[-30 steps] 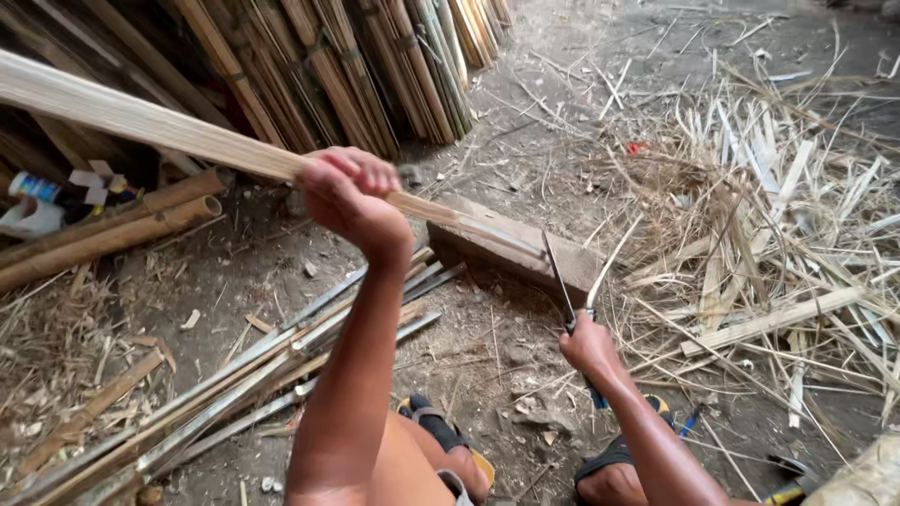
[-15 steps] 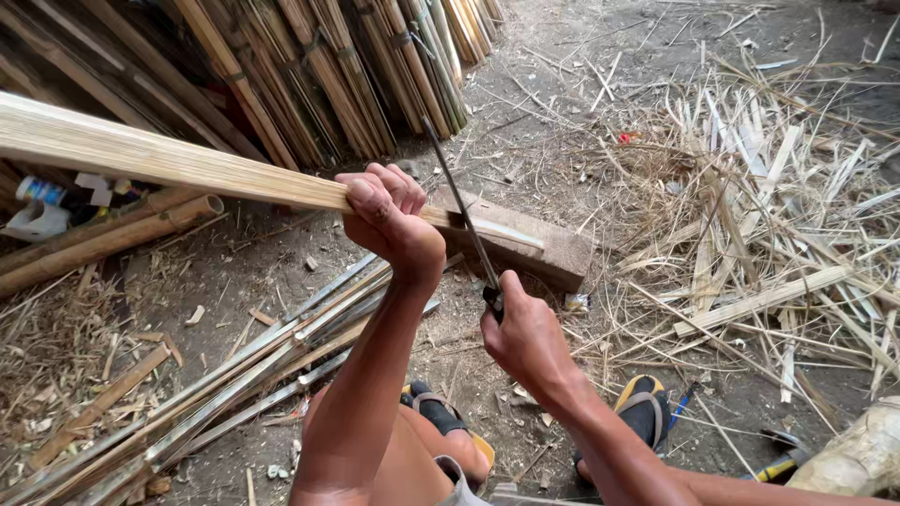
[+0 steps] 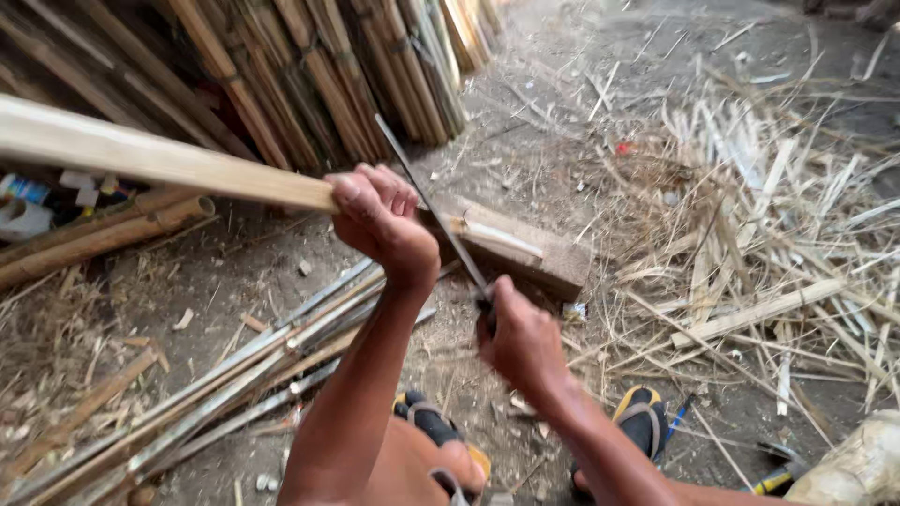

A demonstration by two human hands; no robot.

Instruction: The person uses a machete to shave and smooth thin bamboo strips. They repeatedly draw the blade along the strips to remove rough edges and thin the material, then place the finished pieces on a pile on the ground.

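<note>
The knife (image 3: pixel 433 217) has swung up against the bamboo pole (image 3: pixel 159 159).

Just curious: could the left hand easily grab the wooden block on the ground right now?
Probably not: the left hand is wrapped around the long pale bamboo pole, so it isn't free, though the wooden block lies close.

arms bare, sleeveless | feet: black-and-yellow sandals (image 3: pixel 647 422)
</note>
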